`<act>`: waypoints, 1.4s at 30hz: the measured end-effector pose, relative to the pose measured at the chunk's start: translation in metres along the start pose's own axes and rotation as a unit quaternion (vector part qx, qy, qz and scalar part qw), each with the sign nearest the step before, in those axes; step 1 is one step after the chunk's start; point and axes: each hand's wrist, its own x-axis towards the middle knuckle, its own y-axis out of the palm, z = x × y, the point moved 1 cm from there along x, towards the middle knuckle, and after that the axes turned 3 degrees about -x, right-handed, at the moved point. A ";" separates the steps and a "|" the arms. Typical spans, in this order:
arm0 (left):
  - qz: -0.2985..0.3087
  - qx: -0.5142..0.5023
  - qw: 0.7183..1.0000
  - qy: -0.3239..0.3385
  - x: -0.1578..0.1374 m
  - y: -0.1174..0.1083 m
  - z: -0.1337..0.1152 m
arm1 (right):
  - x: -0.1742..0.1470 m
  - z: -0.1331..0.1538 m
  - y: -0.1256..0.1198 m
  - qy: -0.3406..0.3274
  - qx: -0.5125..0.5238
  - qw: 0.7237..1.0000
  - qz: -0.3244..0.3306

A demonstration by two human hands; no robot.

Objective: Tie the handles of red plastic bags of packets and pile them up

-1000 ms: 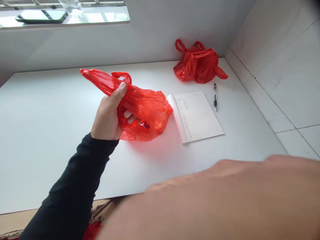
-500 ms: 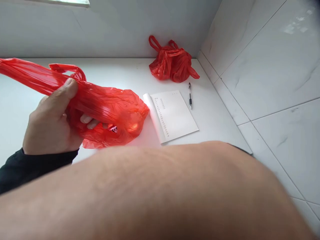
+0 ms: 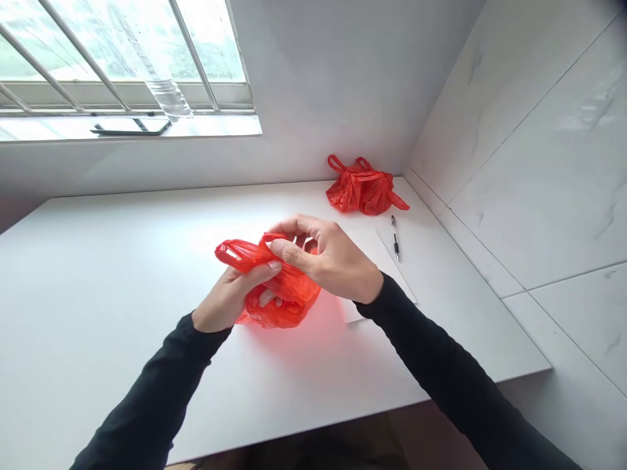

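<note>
A crumpled red plastic bag (image 3: 289, 301) is held just above the white table, its loop handles bunched at the upper left. My left hand (image 3: 228, 294) grips the gathered bag, thumb on top and some fingertips showing through an opening below. My right hand (image 3: 336, 258) has its thumb and fingers closed on the bag's upper edge near one handle. What lies inside the bag is hidden. Partly covered by my right hand and sleeve is an open notebook (image 3: 386, 271). Beyond it lies a black-and-clear pen (image 3: 394, 240).
A second red plastic bag (image 3: 365, 194) rests at the table's back right corner. The white table (image 3: 112, 294) meets a tiled wall (image 3: 548, 163) on the right. On the barred window's sill are a clear bottle (image 3: 170, 99) and a thin dark frame-like object (image 3: 132, 131).
My right arm has swung from across the foreground, and my right hand now grips the bag beside the left. The view has widened, showing the window; the bag's stretched handle is now bunched.
</note>
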 end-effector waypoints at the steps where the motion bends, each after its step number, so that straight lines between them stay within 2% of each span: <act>1: 0.019 -0.001 1.000 -0.010 -0.001 0.000 -0.001 | 0.000 -0.001 0.002 0.000 0.003 1.000 -0.002; 3: 0.028 -0.020 0.999 -0.028 -0.001 -0.001 -0.002 | -0.001 -0.002 0.004 -0.003 0.009 1.000 -0.023; 7: -0.046 -0.107 0.993 -0.024 0.000 -0.007 -0.008 | -0.003 0.004 0.002 -0.022 0.015 0.997 -0.067; 10: -0.084 -0.143 0.986 -0.011 -0.002 -0.012 -0.013 | -0.006 0.011 -0.001 -0.052 -0.023 0.997 -0.047; 12: -0.077 -0.130 0.988 -0.007 -0.003 -0.014 -0.014 | -0.007 0.014 -0.001 -0.080 -0.046 0.996 -0.018; 16: -0.018 -0.080 0.997 -0.001 -0.004 -0.018 -0.010 | -0.005 0.008 -0.001 -0.107 -0.053 0.993 0.022; 20: 0.015 -0.030 0.999 0.009 -0.004 -0.022 -0.009 | 0.001 -0.007 0.000 -0.064 -0.049 0.992 0.094; 24: 0.006 0.057 0.998 0.038 -0.007 -0.021 -0.009 | 0.005 -0.019 0.000 -0.001 -0.001 0.997 0.075; 26: -0.033 0.147 0.985 0.088 -0.007 -0.019 -0.007 | 0.007 -0.024 0.000 0.034 0.030 0.997 0.061; 29: -0.098 0.288 0.930 0.205 -0.007 -0.015 -0.001 | 0.009 -0.033 0.002 0.095 0.066 0.991 0.060; 31: -0.113 0.346 0.891 0.270 -0.007 -0.014 0.003 | 0.010 -0.037 0.004 0.117 0.094 0.985 0.086; 33: -0.116 0.377 0.866 0.307 -0.008 -0.014 0.005 | 0.011 -0.038 0.005 0.113 0.140 0.974 0.137; 35: -0.120 0.381 0.856 0.329 -0.008 -0.015 0.005 | 0.011 -0.037 0.005 0.102 0.183 0.961 0.180; 37: -0.122 0.369 0.856 0.342 -0.008 -0.016 0.004 | 0.012 -0.037 0.005 0.105 0.187 0.960 0.181; 42: -0.144 0.345 0.861 0.345 -0.006 -0.016 0.001 | 0.013 -0.038 0.004 0.108 0.123 0.983 0.078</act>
